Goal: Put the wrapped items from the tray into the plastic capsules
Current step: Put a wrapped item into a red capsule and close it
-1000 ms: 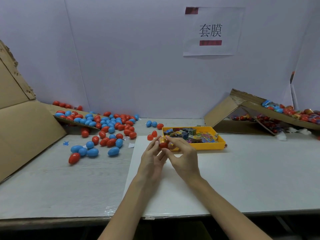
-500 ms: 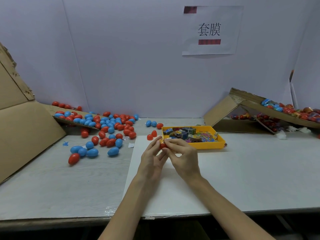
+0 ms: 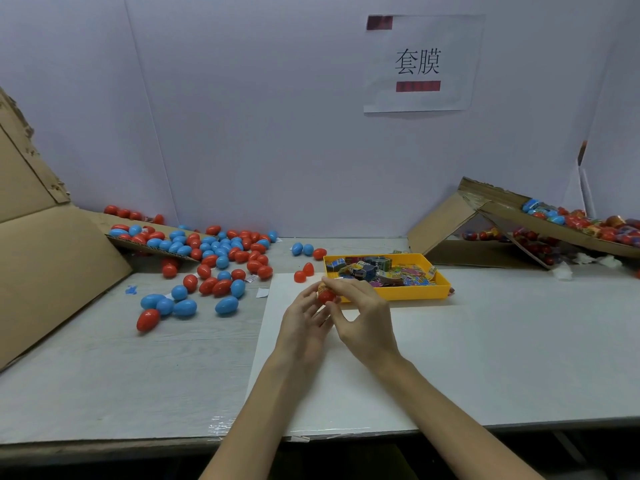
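Between both hands, just near of the yellow tray (image 3: 417, 295), sits the red capsule (image 3: 326, 296), with a wrapped item (image 3: 322, 288) poking from its top. More of the capsule shows than a second ago, so the item looks seated and closing is likely next. Left hand (image 3: 304, 322) grip: fingers curled round the capsule. Right hand (image 3: 363, 322) grip: thumb and forefinger pinch its top, other fingers loose. Loose capsules (image 3: 214, 258) are scattered far left on the surface (image 3: 502, 341).

I log red capsule (image 3: 325, 296), loose capsules (image 3: 227, 304) red and blue, yellow tray (image 3: 415, 294), multicoloured wrapped items (image 3: 367, 271), brown cardboard (image 3: 52, 265).
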A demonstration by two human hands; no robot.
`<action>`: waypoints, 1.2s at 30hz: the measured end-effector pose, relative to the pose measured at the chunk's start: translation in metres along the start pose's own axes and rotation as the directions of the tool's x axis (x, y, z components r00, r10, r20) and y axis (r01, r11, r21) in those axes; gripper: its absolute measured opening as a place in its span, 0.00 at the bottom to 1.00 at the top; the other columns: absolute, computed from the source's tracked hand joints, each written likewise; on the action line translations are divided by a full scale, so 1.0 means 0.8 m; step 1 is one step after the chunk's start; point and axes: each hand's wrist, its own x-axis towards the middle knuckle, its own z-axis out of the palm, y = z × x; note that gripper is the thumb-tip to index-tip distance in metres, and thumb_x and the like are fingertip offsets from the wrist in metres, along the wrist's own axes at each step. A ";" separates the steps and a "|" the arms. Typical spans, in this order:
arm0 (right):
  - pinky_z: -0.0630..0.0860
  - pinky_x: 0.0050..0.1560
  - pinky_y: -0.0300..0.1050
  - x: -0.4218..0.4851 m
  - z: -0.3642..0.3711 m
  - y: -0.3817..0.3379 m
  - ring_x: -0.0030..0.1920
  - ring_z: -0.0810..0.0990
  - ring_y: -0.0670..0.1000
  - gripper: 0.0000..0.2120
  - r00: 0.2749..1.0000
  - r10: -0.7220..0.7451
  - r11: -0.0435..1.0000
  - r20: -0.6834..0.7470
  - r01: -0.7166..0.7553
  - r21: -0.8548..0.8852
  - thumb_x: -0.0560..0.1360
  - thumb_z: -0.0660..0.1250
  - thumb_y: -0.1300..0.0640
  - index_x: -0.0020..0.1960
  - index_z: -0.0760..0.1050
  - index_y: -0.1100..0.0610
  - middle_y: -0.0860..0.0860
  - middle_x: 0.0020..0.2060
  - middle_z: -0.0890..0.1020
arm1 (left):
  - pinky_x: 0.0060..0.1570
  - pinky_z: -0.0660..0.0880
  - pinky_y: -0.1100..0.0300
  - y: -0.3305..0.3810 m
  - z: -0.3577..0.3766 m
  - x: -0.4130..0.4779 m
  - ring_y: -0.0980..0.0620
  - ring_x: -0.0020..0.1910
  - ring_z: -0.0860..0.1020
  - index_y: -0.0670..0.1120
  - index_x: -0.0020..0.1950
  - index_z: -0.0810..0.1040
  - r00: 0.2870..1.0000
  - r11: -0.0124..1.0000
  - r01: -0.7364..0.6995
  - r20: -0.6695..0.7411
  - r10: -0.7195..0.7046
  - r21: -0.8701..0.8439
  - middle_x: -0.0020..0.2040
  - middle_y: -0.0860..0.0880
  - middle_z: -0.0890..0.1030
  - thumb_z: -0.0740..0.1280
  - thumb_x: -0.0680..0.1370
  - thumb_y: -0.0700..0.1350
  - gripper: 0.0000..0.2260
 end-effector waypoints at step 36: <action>0.76 0.56 0.34 0.002 0.000 0.004 0.53 0.79 0.44 0.16 0.997 0.073 0.997 -0.007 -0.072 0.031 0.72 0.75 0.62 0.59 0.82 0.58 0.49 0.52 0.82 | 0.52 0.80 0.57 -0.001 0.001 -0.004 0.47 0.53 0.84 0.40 0.60 0.80 0.996 0.996 -0.082 -0.013 0.083 0.025 0.55 0.42 0.84 0.71 0.73 0.48 0.19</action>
